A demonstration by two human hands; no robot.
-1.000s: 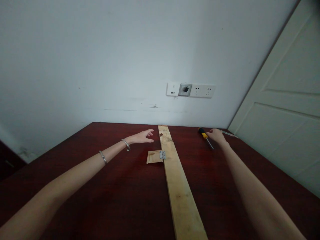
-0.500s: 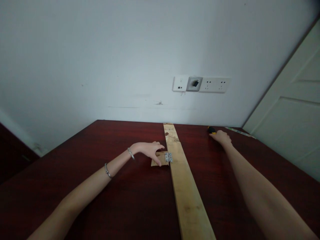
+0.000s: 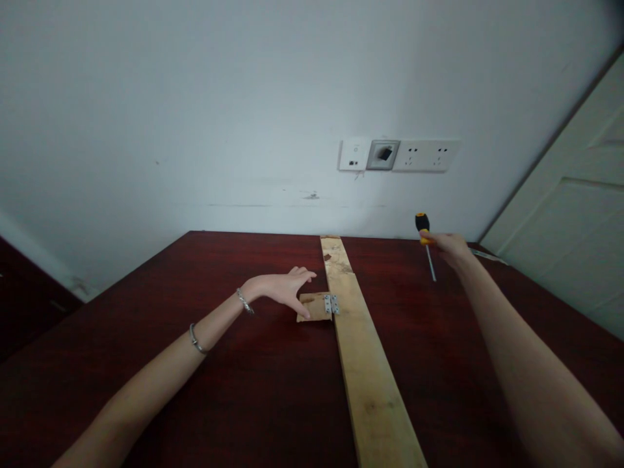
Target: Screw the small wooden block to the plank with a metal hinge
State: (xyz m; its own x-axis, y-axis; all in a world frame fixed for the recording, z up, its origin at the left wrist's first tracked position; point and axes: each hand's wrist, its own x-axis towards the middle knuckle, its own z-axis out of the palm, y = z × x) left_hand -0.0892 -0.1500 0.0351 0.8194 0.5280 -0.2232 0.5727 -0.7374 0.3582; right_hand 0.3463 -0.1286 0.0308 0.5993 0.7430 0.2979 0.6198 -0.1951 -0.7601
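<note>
"What's the biggest thing there?"

"A white wall [image 3: 219, 97]. Below it is the dark red surface [image 3: 273, 403], with a pale door [image 3: 589, 227] on the right."

"And on the surface?"

"A long wooden board [image 3: 377, 396] runs from the near side to the far edge. A row of sockets [image 3: 424, 156] sits on the wall above."

"What about the hands?"

"The right hand [image 3: 452, 247] is right of the board, its fingers pinching a screwdriver [image 3: 422, 224] at the yellow part of the handle. It tilts, handle up and tip down; I can't tell whether the tip touches."

"The left?"

"The left hand [image 3: 277, 287] has thumb and fingers spread about a small wood block [image 3: 316, 312], left of the board. The thumb overlaps it; contact is unclear."

"Anything smaller?"

"A metal hinge [image 3: 331, 304], lying across block and board."
</note>
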